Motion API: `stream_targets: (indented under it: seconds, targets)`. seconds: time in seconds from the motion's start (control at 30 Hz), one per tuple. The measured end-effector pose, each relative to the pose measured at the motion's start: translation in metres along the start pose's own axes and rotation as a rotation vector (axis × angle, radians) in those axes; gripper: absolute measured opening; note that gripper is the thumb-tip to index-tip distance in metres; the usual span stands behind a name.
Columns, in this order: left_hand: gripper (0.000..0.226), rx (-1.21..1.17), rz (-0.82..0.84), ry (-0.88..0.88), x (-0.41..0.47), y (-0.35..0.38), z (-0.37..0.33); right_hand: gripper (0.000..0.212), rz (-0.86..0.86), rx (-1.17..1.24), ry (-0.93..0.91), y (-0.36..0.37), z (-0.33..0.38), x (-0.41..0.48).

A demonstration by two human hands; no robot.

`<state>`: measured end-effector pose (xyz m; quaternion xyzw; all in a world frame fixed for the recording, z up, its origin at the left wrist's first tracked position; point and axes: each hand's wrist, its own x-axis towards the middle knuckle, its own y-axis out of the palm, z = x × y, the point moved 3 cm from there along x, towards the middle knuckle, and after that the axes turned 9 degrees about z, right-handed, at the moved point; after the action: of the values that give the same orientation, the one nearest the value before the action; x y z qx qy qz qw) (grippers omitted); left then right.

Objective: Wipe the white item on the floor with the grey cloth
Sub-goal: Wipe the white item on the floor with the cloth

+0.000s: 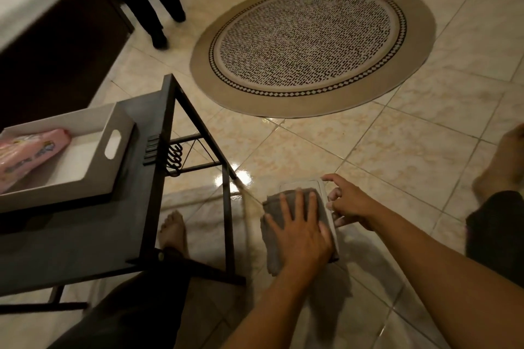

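A flat white item [304, 185] with rounded corners lies on the tiled floor near the bottom centre. A grey cloth [273, 238] covers most of it. My left hand [299, 231] lies flat on the cloth, fingers spread, pressing it onto the item. My right hand [350, 204] holds the item's right edge, with fingertips on its far corner and side. Only the far end and a strip of the right edge of the white item show.
A dark metal-framed table [153, 150] stands at left, carrying a white tray [119, 133] with a pink packet [25, 150]. My bare feet [173, 231] are on the floor. A round patterned rug [312, 48] lies beyond. Dark furniture legs [158, 8] stand far left.
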<state>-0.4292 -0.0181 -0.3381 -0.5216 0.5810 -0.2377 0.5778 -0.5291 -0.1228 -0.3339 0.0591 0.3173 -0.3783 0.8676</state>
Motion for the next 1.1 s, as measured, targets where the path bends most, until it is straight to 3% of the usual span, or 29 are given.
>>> stream_targets:
  seconds: [0.1, 0.23, 0.4, 0.57, 0.73, 0.93, 1.1]
  targets:
    - [0.066, -0.028, -0.036, 0.012, 0.026, -0.012, 0.006, 0.064, 0.002, -0.007, -0.005, 0.000, -0.003, 0.000]
    - [0.067, -0.107, -0.011, -0.113, 0.017, -0.010, 0.028, 0.064, 0.001, 0.000, -0.004, 0.003, -0.001, -0.001]
    - [0.066, 0.021, -0.051, 0.042, 0.017, 0.000, -0.003, 0.065, -0.007, -0.018, 0.011, 0.000, -0.002, 0.001]
    - [0.066, -0.090, -0.037, -0.080, 0.017, -0.008, 0.033, 0.063, -0.004, -0.009, 0.001, 0.005, -0.002, -0.002]
    - [0.071, 0.015, -0.041, 0.053, -0.004, 0.014, 0.001, 0.060, -0.004, 0.003, 0.002, 0.001, -0.002, -0.001]
    - [0.070, -0.040, -0.058, -0.010, -0.021, 0.022, 0.018, 0.060, -0.013, 0.012, -0.002, 0.004, -0.004, -0.004]
    - [0.065, -0.013, -0.097, 0.071, -0.018, 0.024, 0.001, 0.076, 0.102, 0.011, 0.052, 0.005, -0.004, -0.008]
